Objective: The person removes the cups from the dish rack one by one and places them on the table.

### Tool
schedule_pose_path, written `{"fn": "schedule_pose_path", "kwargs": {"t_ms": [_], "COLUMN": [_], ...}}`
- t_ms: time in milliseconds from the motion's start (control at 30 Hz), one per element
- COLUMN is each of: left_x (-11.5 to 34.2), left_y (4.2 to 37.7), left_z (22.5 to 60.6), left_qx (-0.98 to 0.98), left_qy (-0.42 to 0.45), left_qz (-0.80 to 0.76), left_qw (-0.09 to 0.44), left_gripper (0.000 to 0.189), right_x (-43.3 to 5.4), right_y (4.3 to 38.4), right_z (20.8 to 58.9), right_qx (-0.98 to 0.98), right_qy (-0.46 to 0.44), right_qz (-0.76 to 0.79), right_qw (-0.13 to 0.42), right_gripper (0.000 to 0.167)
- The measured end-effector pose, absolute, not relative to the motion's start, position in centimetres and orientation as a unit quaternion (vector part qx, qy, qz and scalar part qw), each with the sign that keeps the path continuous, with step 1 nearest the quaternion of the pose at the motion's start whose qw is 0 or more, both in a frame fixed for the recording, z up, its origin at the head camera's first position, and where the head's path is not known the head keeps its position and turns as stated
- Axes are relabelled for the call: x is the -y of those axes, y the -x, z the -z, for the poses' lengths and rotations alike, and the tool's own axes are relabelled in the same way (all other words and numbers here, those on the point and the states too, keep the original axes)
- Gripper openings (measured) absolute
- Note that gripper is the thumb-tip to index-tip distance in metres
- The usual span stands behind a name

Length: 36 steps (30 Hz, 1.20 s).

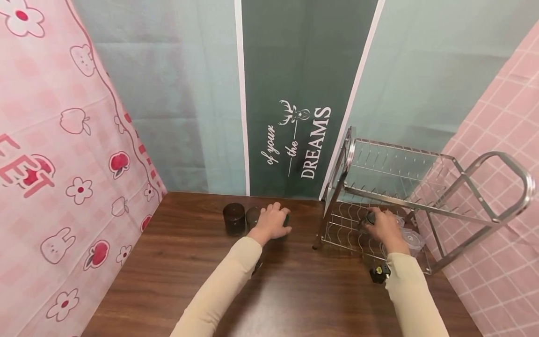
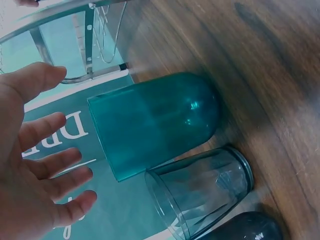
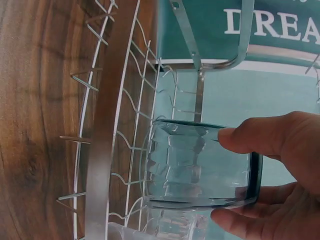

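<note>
My left hand (image 1: 273, 223) hovers over the table with fingers spread, right by the rim of a teal cup (image 2: 155, 125), and holds nothing. Beside that cup stand a clear glass (image 2: 210, 185) and a dark cup (image 1: 234, 220), in a row by the back wall. On the right, my right hand (image 1: 386, 228) reaches into the lower level of a metal dish rack (image 1: 404, 201). Its thumb and fingers grip a clear, bluish glass (image 3: 195, 165) near one end. The glass's other end lies close over the rack's wavy wires.
More clear glassware (image 1: 412, 239) sits on the rack's lower level, right of my hand. The rack's upper tier (image 1: 391, 173) and looped side handle (image 1: 522, 182) rise around my right forearm. A printed curtain (image 1: 202, 117) hangs behind the wooden table (image 1: 290, 290).
</note>
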<state>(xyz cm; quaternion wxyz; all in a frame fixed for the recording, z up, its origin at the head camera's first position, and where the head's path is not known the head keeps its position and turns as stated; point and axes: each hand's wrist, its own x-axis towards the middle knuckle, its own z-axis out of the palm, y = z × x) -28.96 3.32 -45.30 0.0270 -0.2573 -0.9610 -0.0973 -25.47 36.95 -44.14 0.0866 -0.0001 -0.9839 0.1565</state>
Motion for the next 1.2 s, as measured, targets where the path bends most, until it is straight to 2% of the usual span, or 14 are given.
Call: {"fn": "schedule_pose_path", "kwargs": {"t_ms": [167, 533, 900, 1200], "left_x": [-3.1, -2.3, -1.9, -2.0], "left_y": [28.2, 26.1, 24.8, 23.9], "left_z": [45.7, 46.2, 46.1, 46.3], "left_qx": [0.962, 0.962, 0.958, 0.957], "left_qy": [0.251, 0.241, 0.248, 0.245], "left_qz": [0.099, 0.114, 0.116, 0.133], "left_qw": [0.041, 0.058, 0.083, 0.078], "left_gripper": [0.049, 0.047, 0.047, 0.047], "right_x": [-36.7, -35.7, -34.4, -33.2], "right_y": [24.6, 22.5, 21.3, 20.5], "right_z": [44.0, 43.0, 42.4, 42.4], "right_qx": [0.983, 0.982, 0.981, 0.975], "right_qy": [-0.017, -0.021, -0.037, -0.065], "right_qz": [-0.157, -0.168, -0.154, -0.149], "right_qw": [0.098, 0.082, 0.11, 0.15], "right_gripper": [0.053, 0.055, 0.055, 0.055]}}
